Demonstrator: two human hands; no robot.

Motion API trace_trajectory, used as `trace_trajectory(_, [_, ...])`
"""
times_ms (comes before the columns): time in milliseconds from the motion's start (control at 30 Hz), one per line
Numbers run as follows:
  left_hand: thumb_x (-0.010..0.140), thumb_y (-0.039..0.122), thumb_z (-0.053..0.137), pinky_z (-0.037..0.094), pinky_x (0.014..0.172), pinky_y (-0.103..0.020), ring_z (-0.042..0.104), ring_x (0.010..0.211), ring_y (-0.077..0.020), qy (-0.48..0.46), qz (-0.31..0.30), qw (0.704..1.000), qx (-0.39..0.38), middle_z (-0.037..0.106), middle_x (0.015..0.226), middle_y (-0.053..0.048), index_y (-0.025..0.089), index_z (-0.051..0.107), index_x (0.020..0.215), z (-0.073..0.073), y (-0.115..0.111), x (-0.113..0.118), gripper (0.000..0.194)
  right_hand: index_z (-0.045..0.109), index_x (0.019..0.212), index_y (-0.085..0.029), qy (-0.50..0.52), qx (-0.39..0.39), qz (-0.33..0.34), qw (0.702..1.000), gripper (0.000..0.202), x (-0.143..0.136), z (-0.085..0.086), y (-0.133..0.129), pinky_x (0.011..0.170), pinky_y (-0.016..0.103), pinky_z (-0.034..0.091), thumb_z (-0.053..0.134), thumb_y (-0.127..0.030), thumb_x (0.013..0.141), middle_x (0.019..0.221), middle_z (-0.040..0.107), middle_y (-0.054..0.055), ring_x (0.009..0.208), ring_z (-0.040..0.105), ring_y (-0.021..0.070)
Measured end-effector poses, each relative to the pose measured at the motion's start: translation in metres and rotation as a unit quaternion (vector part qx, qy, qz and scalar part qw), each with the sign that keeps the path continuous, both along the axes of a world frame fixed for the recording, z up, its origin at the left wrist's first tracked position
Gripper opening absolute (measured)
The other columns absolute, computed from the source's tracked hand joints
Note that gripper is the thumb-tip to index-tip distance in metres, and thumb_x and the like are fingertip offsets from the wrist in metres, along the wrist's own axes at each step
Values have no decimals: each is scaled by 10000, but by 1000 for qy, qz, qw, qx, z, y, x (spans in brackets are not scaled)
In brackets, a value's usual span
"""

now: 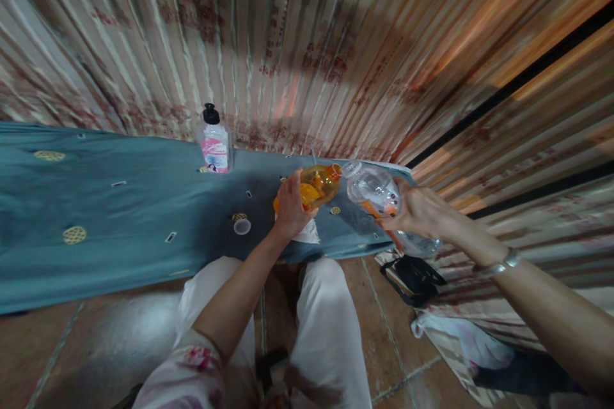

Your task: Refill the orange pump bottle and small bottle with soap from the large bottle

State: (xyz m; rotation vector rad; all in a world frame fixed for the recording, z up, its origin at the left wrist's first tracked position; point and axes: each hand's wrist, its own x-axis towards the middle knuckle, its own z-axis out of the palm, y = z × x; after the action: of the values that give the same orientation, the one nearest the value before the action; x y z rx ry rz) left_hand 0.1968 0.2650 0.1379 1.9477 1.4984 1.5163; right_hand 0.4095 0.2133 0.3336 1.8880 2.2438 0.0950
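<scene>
My left hand is wrapped round an orange-tinted bottle, which is tilted with its uncapped mouth toward the right. A clear plastic bottle with an orange label is gripped by my right hand, its neck pointing left. The two bottle mouths come close together above the table; whether they touch I cannot tell. Under my left hand, part of a white tissue shows. A small white cap lies to the left of that hand.
A pump-style bottle with a black top and pink label stands at the back of the table, which has a teal cloth. A pleated curtain hangs behind. On the tiled floor at right are a black bag and a white plastic bag.
</scene>
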Motion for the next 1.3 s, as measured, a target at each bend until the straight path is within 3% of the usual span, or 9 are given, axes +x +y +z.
trace_trajectory(367, [545,163,837,399,1086,-522,512,1266,-370,-5,-5,1000,-3,504,1398,-183,186,253,1439,-1,1,-1,1068,551,1168,-110,16,-10,-5,1000,661,-4,3,0,530,288,386,655,-556,690,681,665,47,607,646,252])
trace_trajectory(700, [592,200,833,379,1102,-544,513,1274,-362,-6,-11,1000,-4,501,1404,-172,206,265,1443,-2,0,-1,1023,572,1126,-125,41,-13,2,999,591,-4,4,-1,534,289,387,673,-509,689,714,684,62,614,642,249])
trace_trajectory(933, [545,176,850,396,1093,-548,518,1272,-367,-7,-15,1000,8,506,1402,-191,195,256,1450,-9,2,-5,1083,555,1135,-148,53,-23,0,998,580,-2,4,-3,525,280,378,670,-508,695,677,661,29,600,646,244])
trace_trajectory(1100, [562,209,848,405,1081,-557,532,1257,-374,-11,-15,1000,9,500,1397,-191,206,251,1446,-14,3,-6,1067,524,1137,-154,40,-43,7,998,460,-16,15,-9,551,294,378,619,-452,800,706,662,64,613,645,252])
trace_trajectory(1300, [524,177,857,409,1076,-548,529,1254,-376,-24,-6,999,23,519,1359,-182,200,263,1440,-17,3,-3,1091,451,1256,-85,12,-48,-22,999,596,-18,13,-8,570,304,387,622,-460,825,755,689,132,686,682,295])
